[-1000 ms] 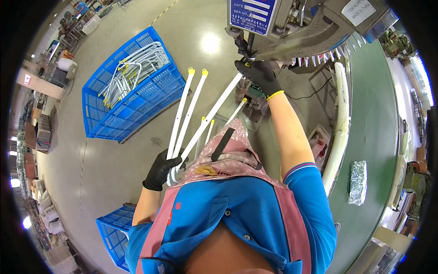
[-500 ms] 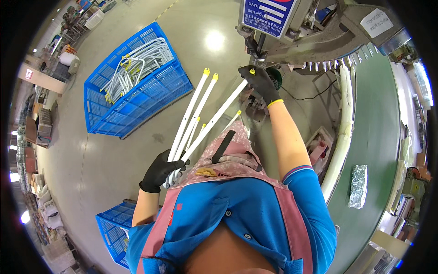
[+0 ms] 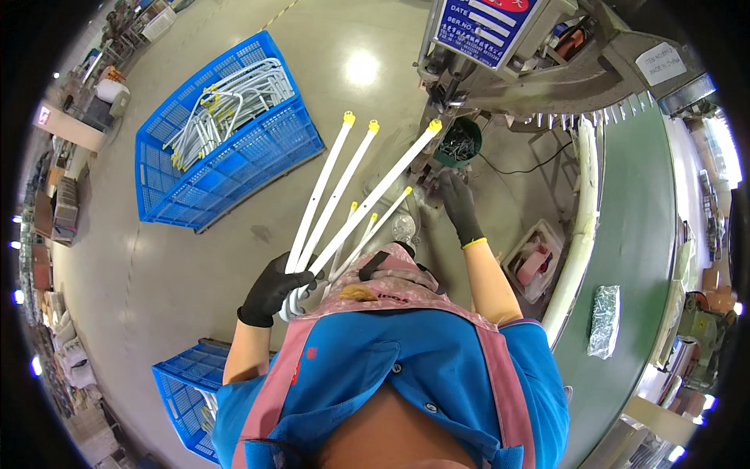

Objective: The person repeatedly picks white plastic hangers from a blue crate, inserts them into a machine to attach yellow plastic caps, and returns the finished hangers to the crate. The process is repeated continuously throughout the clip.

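Observation:
My left hand [image 3: 275, 291], in a black glove, is closed around several white bent metal tubes [image 3: 334, 186] with yellow end caps. The tubes fan out upward from my fist, and their curved ends show below it. To the right, apart from the tubes, is my black-gloved right hand [image 3: 461, 207]. Its fingers point forward and look stretched out, with nothing visible in them. Just beyond those fingertips stands a dark green bucket [image 3: 473, 154] holding small metal pieces. The end of the longest tube stands close to the machine head [image 3: 442, 94].
A large blue crate [image 3: 258, 160] of similar white tubes stands at the far left, and another blue crate [image 3: 176, 399] at the near left. A green conveyor belt [image 3: 625, 242] runs along the right, with a clear bag [image 3: 604, 320] on it. A bin [image 3: 535, 262] sits beside the belt.
My right hand has let go of the tube's capped end and moved back, nearer to me, below the bucket. The left hand keeps holding the tubes, which have spread slightly.

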Demonstrator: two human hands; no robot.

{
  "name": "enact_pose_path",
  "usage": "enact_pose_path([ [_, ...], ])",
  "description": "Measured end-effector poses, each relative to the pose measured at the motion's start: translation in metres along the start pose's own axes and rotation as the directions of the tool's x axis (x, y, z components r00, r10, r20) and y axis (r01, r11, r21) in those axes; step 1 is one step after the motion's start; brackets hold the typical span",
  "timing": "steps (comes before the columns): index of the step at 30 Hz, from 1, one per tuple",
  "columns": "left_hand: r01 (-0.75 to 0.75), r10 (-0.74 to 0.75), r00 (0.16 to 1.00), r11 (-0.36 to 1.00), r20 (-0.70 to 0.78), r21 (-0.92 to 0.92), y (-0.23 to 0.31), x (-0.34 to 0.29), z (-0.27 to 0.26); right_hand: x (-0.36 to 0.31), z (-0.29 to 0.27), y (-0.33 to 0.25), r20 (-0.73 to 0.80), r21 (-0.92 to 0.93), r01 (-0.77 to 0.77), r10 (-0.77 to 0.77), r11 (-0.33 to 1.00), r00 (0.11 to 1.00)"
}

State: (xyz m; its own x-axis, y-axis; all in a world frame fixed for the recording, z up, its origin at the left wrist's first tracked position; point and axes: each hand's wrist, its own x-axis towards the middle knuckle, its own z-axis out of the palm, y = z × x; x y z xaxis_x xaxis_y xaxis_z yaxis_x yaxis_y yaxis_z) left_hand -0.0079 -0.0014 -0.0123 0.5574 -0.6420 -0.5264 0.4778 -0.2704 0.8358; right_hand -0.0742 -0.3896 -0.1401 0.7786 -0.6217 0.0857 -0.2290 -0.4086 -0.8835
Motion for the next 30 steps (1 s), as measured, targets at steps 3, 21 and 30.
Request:
enact_pose_path([
  [3,0.0,0.0,1.0,1.0,-0.006,0.014,0.002,-0.002,0.003,-0.013,-0.001,0.011,0.02,0.008,-0.06,0.06,0.998,0.998],
  [21,-0.299,0.285,0.929,0.954,-0.234,-0.023,0.018,-0.05,0.009,-0.056,0.046,0.008,0.453,0.219,-0.307,0.182,0.926,0.873],
  [30,-0.475,0.391,0.775,0.878,-0.497,-0.05,0.014,-0.076,-0.025,-0.053,0.078,-0.029,0.755,0.115,-0.34,0.14,0.933,0.64],
])
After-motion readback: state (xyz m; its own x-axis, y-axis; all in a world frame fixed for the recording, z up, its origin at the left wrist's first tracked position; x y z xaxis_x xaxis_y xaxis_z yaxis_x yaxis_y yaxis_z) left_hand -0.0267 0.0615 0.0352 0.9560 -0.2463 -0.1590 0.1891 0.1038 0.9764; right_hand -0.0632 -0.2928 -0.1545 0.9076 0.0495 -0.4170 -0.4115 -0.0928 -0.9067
